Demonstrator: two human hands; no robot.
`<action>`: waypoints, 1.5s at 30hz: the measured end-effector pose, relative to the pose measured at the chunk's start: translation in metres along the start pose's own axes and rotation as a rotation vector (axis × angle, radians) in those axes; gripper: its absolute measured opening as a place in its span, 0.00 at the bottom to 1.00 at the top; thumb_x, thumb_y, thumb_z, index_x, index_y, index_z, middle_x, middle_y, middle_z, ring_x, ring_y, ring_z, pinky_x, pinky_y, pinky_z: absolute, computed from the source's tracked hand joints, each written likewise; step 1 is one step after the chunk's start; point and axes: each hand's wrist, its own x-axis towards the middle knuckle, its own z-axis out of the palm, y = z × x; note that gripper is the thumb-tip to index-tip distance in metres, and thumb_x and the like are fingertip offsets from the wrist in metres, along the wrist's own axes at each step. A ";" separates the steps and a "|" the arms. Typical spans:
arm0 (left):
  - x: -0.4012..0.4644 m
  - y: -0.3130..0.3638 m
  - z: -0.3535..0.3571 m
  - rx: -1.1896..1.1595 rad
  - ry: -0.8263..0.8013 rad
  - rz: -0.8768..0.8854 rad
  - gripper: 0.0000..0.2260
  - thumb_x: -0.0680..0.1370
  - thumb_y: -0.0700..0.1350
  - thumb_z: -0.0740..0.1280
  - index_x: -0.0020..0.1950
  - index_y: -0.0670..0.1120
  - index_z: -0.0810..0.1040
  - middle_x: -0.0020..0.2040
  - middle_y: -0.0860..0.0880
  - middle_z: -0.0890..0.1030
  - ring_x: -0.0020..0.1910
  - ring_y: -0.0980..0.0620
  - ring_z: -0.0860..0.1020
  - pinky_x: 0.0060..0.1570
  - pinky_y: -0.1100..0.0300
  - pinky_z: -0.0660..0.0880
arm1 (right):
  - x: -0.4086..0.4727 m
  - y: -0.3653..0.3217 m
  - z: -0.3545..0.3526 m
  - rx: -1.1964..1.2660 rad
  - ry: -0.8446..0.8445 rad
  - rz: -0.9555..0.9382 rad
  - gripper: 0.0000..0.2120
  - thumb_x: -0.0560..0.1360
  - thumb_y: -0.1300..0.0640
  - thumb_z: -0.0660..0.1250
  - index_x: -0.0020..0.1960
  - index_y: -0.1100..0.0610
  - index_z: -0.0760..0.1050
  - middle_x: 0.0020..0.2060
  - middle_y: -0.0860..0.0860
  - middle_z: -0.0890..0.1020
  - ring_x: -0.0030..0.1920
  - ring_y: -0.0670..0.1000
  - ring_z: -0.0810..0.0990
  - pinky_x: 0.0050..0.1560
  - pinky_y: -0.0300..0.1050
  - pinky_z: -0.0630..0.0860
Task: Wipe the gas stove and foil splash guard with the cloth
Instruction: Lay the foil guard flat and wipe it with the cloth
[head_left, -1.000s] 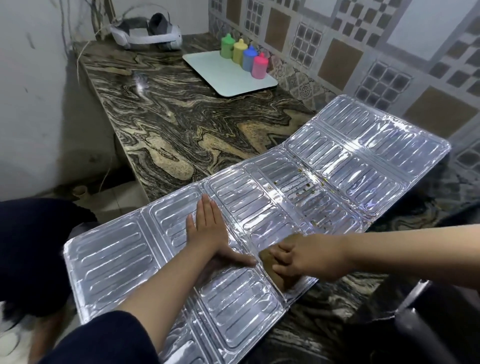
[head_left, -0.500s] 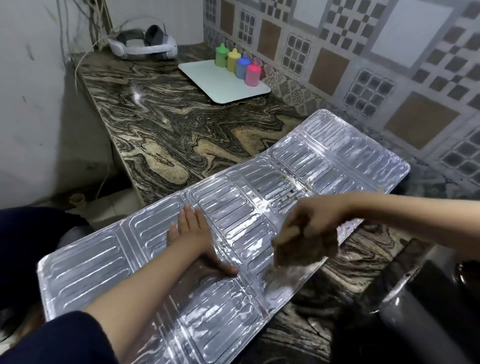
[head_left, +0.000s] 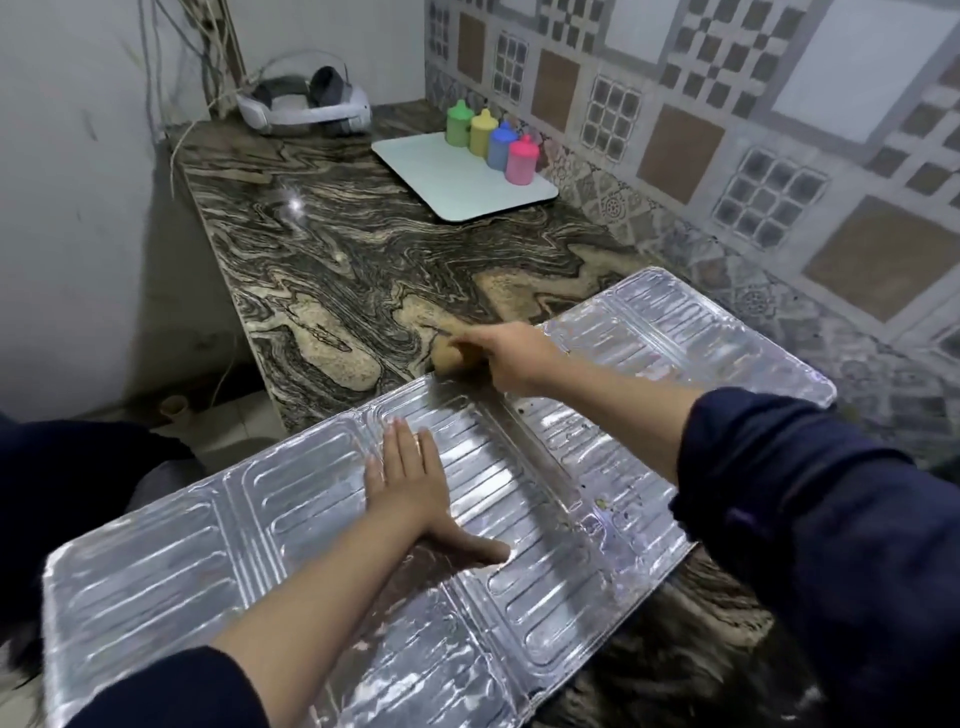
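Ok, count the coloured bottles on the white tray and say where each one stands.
4, in a row along the white tray's wall-side edge, from far to near: green bottle, yellow bottle, blue bottle, pink bottle. None seems hidden.

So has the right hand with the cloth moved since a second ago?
Yes. The right hand carried the cloth from the foil splash guard's near edge to its far edge, beside the left hand pressing flat.

Left hand (head_left: 410, 486) flat on foil guard (head_left: 156, 561), fingers straight. Right hand (head_left: 506, 358) grips cloth (head_left: 451, 356) at guard's far edge, over worktop (head_left: 332, 249).
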 end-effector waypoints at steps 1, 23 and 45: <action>0.001 0.000 0.000 0.001 -0.002 -0.001 0.75 0.50 0.80 0.66 0.70 0.39 0.22 0.65 0.37 0.18 0.66 0.38 0.20 0.67 0.39 0.29 | 0.001 -0.001 0.007 -0.134 -0.081 -0.076 0.32 0.71 0.64 0.66 0.72 0.46 0.65 0.63 0.54 0.77 0.60 0.58 0.77 0.55 0.50 0.77; 0.005 0.002 0.000 0.000 0.007 -0.041 0.77 0.46 0.81 0.65 0.69 0.38 0.22 0.65 0.36 0.18 0.66 0.38 0.20 0.68 0.39 0.31 | -0.010 -0.011 0.038 -0.524 -0.279 -0.166 0.40 0.75 0.62 0.66 0.77 0.61 0.44 0.75 0.65 0.54 0.73 0.65 0.60 0.66 0.57 0.66; -0.003 -0.001 0.000 -0.020 0.024 -0.036 0.76 0.46 0.81 0.64 0.70 0.39 0.22 0.65 0.37 0.18 0.67 0.38 0.21 0.68 0.39 0.32 | -0.198 0.016 -0.007 -0.318 -1.066 -0.257 0.38 0.69 0.63 0.68 0.76 0.50 0.60 0.70 0.55 0.68 0.65 0.58 0.71 0.56 0.45 0.66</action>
